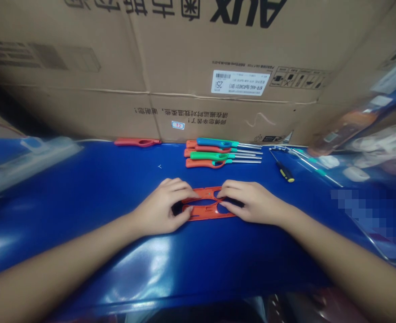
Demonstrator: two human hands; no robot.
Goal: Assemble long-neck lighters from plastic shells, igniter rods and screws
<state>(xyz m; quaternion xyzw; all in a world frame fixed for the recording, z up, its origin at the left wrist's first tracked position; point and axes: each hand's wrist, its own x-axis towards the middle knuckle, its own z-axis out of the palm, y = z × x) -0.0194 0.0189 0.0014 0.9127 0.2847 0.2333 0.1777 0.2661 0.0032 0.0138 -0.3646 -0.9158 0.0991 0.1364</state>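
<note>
Two orange lighter handle shells, an upper one and a lower one, lie side by side on the blue table, insides facing up. My left hand grips their left ends, index finger on the upper shell and thumb on the lower. At the right ends, my right hand holds the shells with bent fingers and thumb, covering part of them. Just beyond lies a group of gas lighters, among them a green one and a blue one, with metal tubes pointing right.
A red lighter handle lies by the large cardboard box at the back. On the right are a black and yellow screwdriver and loose metal tubes. A blurred clear plastic bag or container is at the left.
</note>
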